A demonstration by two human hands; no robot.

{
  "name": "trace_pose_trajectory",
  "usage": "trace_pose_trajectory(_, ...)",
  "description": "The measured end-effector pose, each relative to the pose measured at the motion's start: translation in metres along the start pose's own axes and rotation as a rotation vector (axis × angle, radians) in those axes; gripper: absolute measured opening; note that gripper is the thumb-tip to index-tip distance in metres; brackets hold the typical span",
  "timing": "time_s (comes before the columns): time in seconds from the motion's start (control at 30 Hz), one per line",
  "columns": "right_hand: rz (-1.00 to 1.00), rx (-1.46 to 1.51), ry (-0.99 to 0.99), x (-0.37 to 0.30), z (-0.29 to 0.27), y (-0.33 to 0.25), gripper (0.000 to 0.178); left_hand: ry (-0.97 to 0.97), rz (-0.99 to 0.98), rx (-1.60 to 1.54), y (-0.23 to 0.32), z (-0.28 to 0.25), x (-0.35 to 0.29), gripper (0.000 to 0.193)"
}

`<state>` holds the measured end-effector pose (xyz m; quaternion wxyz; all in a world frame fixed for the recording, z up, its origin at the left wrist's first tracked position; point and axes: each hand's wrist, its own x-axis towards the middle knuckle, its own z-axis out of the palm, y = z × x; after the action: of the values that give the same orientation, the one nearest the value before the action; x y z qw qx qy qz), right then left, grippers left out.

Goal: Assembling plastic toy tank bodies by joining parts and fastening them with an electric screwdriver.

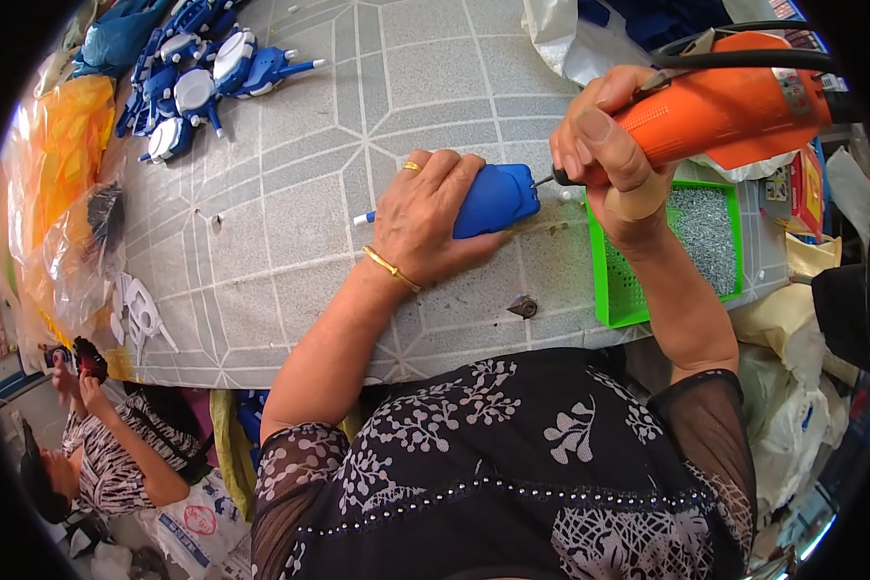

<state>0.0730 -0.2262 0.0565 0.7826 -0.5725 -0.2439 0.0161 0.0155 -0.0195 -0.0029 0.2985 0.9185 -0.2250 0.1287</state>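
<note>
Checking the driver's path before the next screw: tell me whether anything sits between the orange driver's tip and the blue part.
Nothing visible does. The right hand grips the orange electric screwdriver, and its bit runs straight to the right end of the blue plastic part, which the left hand presses on the table. The green screw tray lies below that line.

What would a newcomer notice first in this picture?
First the orange electric screwdriver in the right hand, its tip at the blue plastic piece that the left hand presses on the table. Next, the green tray of screws at right and the blue-and-white pieces piled at upper left.
</note>
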Motion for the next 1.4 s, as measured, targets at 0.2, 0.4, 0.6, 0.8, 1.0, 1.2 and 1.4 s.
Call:
trace_pose_trajectory(0.2, -0.022, -0.040, 0.026, -0.002, 0.005, 0.003, 0.024, 0.000, 0.011, 0.007, 0.001, 0.000, 0.000, 0.071)
trace_pose_trajectory(0.4, 0.002, 0.019, 0.075, -0.004, 0.006, 0.009, 0.022, -0.014, -0.005, 0.024, 0.006, 0.002, -0.001, 0.065)
trace_pose_trajectory(0.6, 0.021, -0.018, -0.040, 0.001, 0.001, 0.020, 0.022, 0.042, 0.032, 0.024, 0.002, 0.004, 0.000, 0.065)
trace_pose_trajectory(0.8, -0.007, -0.045, -0.015, 0.003, 0.003, 0.017, 0.023, 0.000, 0.045, 0.052, 0.005, 0.001, 0.009, 0.068)
trace_pose_trajectory(1.0, 0.091, -0.029, 0.166, 0.001, 0.003, -0.006, 0.025, -0.033, -0.023, 0.088, 0.014, -0.002, 0.007, 0.069)
trace_pose_trajectory(1.2, -0.164, -0.450, 0.398, 0.012, -0.075, -0.062, 0.030, 0.110, -0.097, 0.321, 0.025, -0.060, -0.014, 0.064)
trace_pose_trajectory(1.4, 0.385, -1.591, 0.067, -0.046, -0.111, -0.114, 0.034, 0.429, -0.385, 0.556, 0.033, -0.142, -0.157, 0.067)
